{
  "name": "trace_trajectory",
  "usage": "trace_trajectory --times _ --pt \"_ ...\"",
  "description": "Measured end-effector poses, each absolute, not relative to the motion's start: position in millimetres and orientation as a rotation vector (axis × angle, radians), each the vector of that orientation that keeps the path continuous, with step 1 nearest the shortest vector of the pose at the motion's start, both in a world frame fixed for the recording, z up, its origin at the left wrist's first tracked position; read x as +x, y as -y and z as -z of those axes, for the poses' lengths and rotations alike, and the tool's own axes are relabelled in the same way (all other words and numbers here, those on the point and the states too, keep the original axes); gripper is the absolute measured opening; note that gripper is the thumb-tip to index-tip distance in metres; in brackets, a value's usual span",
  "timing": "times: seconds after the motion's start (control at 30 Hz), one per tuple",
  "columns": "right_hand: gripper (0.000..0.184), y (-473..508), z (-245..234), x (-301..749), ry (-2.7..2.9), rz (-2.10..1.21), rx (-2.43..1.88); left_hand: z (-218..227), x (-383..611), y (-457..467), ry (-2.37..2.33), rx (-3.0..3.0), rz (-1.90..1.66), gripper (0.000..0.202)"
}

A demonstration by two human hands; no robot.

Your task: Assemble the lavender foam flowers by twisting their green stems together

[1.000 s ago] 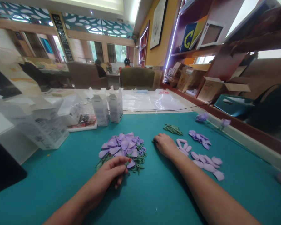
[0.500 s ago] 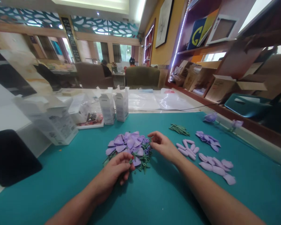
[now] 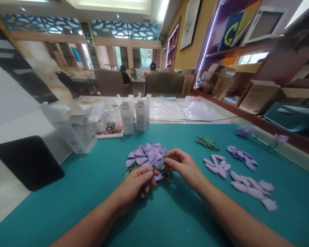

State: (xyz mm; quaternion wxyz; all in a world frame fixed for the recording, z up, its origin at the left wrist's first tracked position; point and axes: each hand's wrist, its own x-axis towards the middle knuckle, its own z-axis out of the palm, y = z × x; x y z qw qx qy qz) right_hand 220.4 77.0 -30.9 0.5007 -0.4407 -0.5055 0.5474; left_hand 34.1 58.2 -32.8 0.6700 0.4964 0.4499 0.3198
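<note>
In front of me is a pile of purple petals (image 3: 145, 153) mixed with small green parts (image 3: 167, 177). My left hand (image 3: 134, 183) is at the pile's near side, its thumb and finger pinched with a small red bit (image 3: 153, 169) showing at the tips. My right hand (image 3: 184, 168) is at the right side of the pile, its fingers closed on a green piece (image 3: 160, 165) that points toward the left fingertips. Whether the two pieces touch, I cannot tell. Part of the pile is hidden behind both hands.
To the right lie green sticks (image 3: 206, 143), dark purple petals (image 3: 242, 157), rounded lilac pieces (image 3: 216, 166) and pale petals (image 3: 253, 188). White boxes (image 3: 79, 132) and a black tablet-like panel (image 3: 28, 163) stand left on the green mat (image 3: 98, 219). People sit far behind.
My right hand has come down and left toward my left hand, now with a green piece in its fingers. The whole view has shifted, so the table things appear farther right.
</note>
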Motion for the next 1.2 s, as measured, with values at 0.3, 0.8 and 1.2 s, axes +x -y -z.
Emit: trace_trajectory --times 0.3,0.8,1.2 --pt "0.041 -76 34 215 1.114 -1.313 -1.008 30 34 -55 -1.074 1.205 -0.68 0.034" --pt "0.044 -72 39 208 1.115 -1.255 -0.991 31 35 -55 -1.072 1.334 -0.646 0.032" --pt "0.04 -68 40 206 1.185 -1.232 -1.012 41 34 -56 -1.103 1.404 -0.67 0.03"
